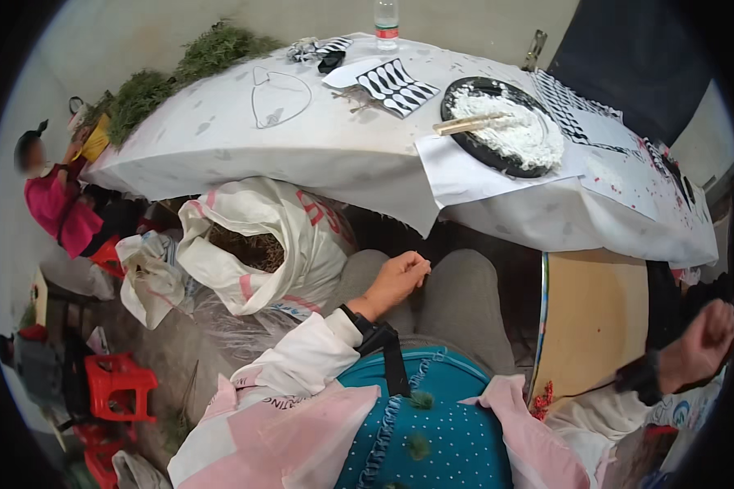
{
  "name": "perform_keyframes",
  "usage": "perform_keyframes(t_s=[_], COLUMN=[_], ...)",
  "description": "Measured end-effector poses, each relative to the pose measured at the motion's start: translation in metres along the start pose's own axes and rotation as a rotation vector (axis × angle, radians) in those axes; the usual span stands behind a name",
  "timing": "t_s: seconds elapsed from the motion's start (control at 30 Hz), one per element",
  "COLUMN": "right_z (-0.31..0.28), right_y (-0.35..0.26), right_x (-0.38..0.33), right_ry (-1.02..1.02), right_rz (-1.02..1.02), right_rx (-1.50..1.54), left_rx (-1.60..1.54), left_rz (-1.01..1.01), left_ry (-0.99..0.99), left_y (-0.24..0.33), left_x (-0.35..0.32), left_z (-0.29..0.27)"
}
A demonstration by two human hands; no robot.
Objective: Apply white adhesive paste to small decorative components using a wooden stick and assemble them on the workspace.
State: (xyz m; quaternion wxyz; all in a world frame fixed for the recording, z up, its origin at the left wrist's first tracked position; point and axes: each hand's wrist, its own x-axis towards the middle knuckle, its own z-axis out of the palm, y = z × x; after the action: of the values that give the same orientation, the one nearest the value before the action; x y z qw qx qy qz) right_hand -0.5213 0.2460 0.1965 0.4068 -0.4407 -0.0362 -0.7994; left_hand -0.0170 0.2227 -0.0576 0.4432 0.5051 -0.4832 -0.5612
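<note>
While the person is sitting back from the cloth-covered table [245,138], nothing is being held. On it, the black tray [457,130] of white powder [520,130] is overhanging the near edge, and a knock could be tipping it onto the lap. Beside the knees, the open white sack [289,244] is leaning and could be spilling. Left hand [398,277] is resting loosely curled on the thigh, empty; right hand [701,338] is hanging fisted, well apart; contents cannot be told.
</note>
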Motion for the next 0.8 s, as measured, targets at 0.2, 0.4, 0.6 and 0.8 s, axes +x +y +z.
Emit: perform_keyframes(t_s=[0.2, 0.4, 0.6, 0.8], right_z=[0.071, 0.076, 0.056, 0.037], right_y=[0.186, 0.224, 0.215, 0.238], right_x=[-0.105, -0.138, -0.144, -0.154], right_ry=[0.216, 0.216, 0.272, 0.255], right_rz=[0.389, 0.817, 0.830, 0.962], right_rx=[-0.354, -0.311, -0.353, -0.463], left_rx=[0.039, -0.007, -0.003, 0.033], left_rz=[-0.027, -0.039, -0.098, -0.120], left_ry=[-0.058, -0.157, -0.187, -0.195], left_y=[-0.005, -0.002, -0.004, -0.005], left_x=[0.005, 0.005, 0.010, 0.016], left_z=[-0.005, -0.006, 0.000, 0.000])
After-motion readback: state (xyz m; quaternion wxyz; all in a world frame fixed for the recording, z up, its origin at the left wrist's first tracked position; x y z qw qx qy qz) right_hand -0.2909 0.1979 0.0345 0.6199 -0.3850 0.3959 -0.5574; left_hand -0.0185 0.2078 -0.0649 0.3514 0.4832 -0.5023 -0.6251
